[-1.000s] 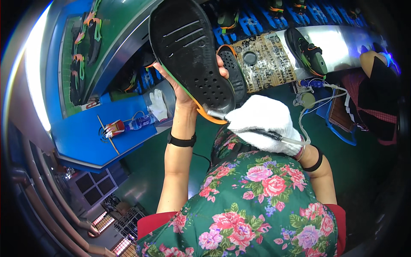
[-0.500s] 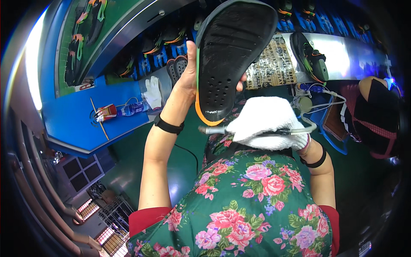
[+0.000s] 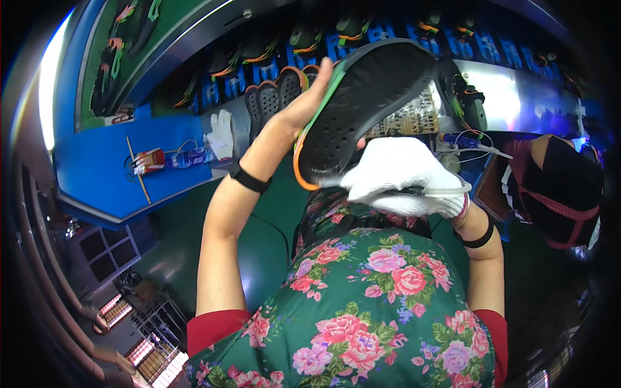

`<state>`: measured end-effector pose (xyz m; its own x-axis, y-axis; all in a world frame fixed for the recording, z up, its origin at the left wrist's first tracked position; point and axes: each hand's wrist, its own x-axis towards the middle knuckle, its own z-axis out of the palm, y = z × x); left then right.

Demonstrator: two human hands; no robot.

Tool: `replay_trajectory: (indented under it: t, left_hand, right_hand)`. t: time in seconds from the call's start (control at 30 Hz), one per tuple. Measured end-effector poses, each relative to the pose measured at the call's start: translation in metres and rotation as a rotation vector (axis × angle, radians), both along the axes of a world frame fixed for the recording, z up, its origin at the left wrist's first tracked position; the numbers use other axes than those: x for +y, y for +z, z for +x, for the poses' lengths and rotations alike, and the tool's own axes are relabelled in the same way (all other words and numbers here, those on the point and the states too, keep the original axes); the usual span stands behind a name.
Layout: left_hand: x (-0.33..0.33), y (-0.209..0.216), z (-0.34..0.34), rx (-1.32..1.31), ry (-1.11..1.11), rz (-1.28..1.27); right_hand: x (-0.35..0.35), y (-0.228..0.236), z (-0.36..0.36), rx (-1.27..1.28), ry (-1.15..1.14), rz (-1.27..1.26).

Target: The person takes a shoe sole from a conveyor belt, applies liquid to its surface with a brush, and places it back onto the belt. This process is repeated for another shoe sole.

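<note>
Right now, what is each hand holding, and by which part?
The bare left hand holds the black perforated shoe sole by its two long edges. The white-gloved right hand grips the slim grey-tipped tool behind its tip.

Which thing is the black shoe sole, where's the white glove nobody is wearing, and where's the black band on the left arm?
Black shoe sole [image 3: 360, 103]: head view, middle of its broad face.
White glove [image 3: 221, 137]: head view, its middle part.
Black band [image 3: 250, 179]: head view, outer strap.
</note>
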<state>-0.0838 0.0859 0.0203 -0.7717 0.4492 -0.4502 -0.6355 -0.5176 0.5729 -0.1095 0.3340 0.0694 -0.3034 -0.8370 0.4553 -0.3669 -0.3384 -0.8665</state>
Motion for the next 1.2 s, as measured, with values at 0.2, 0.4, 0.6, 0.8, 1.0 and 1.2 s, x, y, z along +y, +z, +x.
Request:
replay_trajectory:
  t: [0.2, 0.4, 0.6, 0.8, 1.0, 1.2]
  left_hand:
    - [0.018, -0.031, 0.038, -0.071, 0.380, 0.549]
    - [0.046, -0.040, 0.060, 0.017, 0.517, 0.132]
    - [0.042, -0.017, 0.068, 0.083, 0.388, -0.003]
    - [0.055, 0.005, 0.073, 0.215, 0.588, 0.594]
    - [0.061, -0.041, 0.091, 0.111, 0.554, 0.616]
    - [0.096, -0.007, 0.072, 0.119, 0.471, 0.855]
  right_hand:
    - [0.017, 0.002, -0.005, -0.378, -0.460, 0.028]
    - [0.015, 0.002, -0.026, 0.028, -0.454, -0.059]
    - [0.019, 0.006, -0.013, 0.147, -0.429, -0.041]
    - [0.023, 0.011, 0.004, 0.160, -0.601, -0.088]
    - [0.024, 0.032, 0.001, 0.270, -0.712, -0.049]
    - [0.017, 0.038, -0.008, 0.395, -0.747, -0.051]
